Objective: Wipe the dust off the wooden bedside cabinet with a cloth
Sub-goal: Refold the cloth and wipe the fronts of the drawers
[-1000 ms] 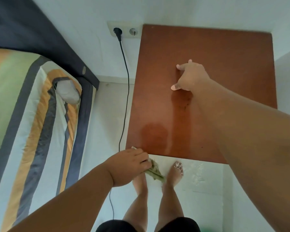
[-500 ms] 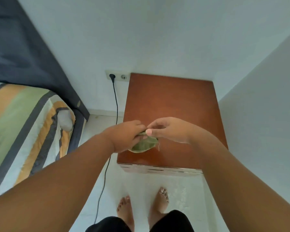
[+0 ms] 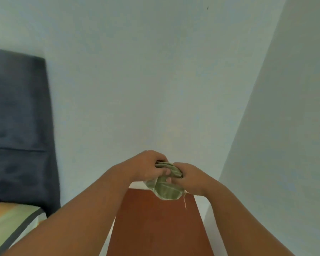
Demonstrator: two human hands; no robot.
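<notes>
- While the left hand [image 3: 148, 167] and the right hand [image 3: 189, 179] are gripping it together, the green cloth [image 3: 166, 191] is hanging bunched over the far end of the wooden cabinet [image 3: 155, 228], seemingly clear of its top.
- Both sets of fingers [image 3: 156, 158] are curling tightly round the folds.
- No wiping is happening now. The cloth is probably being refolded, and any remaining dust is not showing.

The wooden bedside cabinet [image 3: 155, 230] occupies the lower centre of the frame. Its reddish-brown top surface stands near the corner of two pale walls [image 3: 155, 89], and forearms cross its near side edges. The bed [image 3: 32, 221] is at lower left. A striped cover [image 3: 6, 217] in green, orange and grey lies on it, and a dark blue headboard [image 3: 17, 126] stands upright behind.
</notes>
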